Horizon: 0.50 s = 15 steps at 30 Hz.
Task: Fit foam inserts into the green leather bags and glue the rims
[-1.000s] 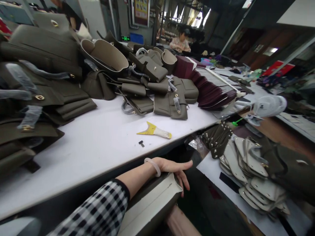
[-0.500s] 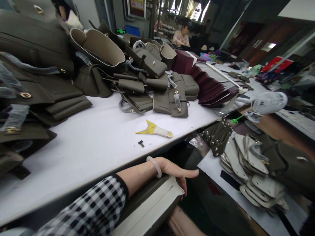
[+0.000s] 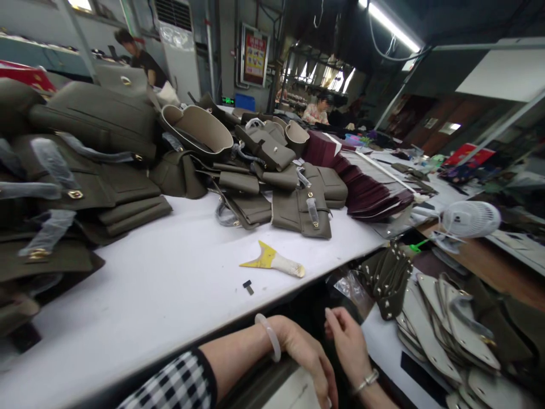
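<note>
Low in the view, my left hand [image 3: 309, 355], with a pale bangle at its wrist, curls its fingers over the end of an olive-grey leather bag piece [image 3: 293, 392]. The piece shows a whitish face with a dark line, and its lower part is cut off by the picture's edge. Just to the right, apart from the piece, is my right hand [image 3: 348, 346], wearing a metal bracelet. Its thumb and fingers are drawn together, and whatever they may hold cannot be seen. A yellow forked tool with a white-wrapped handle [image 3: 287, 266] lies on the white table [image 3: 170, 295] ahead.
Olive handbags [image 3: 302, 213] with plastic-wrapped handles pile up along the table. Behind them stand stacked maroon sheets [image 3: 361, 182]. A small dark T-shaped bit [image 3: 248, 287] lies near the edge. On the right are pale flaps [image 3: 430, 329], studded dark straps [image 3: 389, 281] and a white fan [image 3: 470, 218].
My right hand has come out from beneath the bag piece and risen to its right. My left thumb no longer points outward, and the piece sits lower in view. The camera has tilted up.
</note>
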### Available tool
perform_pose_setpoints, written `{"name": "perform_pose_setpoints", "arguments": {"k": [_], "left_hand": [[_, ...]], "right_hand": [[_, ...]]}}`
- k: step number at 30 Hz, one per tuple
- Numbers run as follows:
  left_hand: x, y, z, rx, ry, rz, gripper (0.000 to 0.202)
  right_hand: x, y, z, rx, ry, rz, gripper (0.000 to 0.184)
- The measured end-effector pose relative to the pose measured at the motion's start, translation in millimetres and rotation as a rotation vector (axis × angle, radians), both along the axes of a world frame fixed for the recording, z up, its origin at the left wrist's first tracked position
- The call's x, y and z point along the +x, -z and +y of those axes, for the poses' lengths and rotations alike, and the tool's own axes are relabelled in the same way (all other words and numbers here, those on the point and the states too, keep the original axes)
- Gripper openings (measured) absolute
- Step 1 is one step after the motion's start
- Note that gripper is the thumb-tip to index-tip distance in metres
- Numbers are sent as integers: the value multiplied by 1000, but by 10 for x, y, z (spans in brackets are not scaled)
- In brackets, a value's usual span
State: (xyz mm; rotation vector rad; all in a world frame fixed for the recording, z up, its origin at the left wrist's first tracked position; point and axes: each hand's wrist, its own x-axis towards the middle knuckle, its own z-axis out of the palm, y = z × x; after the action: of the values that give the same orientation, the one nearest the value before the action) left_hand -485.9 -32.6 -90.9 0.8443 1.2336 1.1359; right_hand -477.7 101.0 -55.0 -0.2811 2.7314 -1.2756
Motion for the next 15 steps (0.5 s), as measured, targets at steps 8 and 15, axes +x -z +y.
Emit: {"name": "perform_pose_setpoints", "arguments": {"k": [8, 15], "left_hand": [[51, -60, -42, -53, -69, -60, 46], [104, -102, -110, -90, -95, -79, 53]], "right_hand": [[-802, -270, -1130, 490, -528, 317, 38], [-835, -480, -696, 552, -624, 102, 24]]}}
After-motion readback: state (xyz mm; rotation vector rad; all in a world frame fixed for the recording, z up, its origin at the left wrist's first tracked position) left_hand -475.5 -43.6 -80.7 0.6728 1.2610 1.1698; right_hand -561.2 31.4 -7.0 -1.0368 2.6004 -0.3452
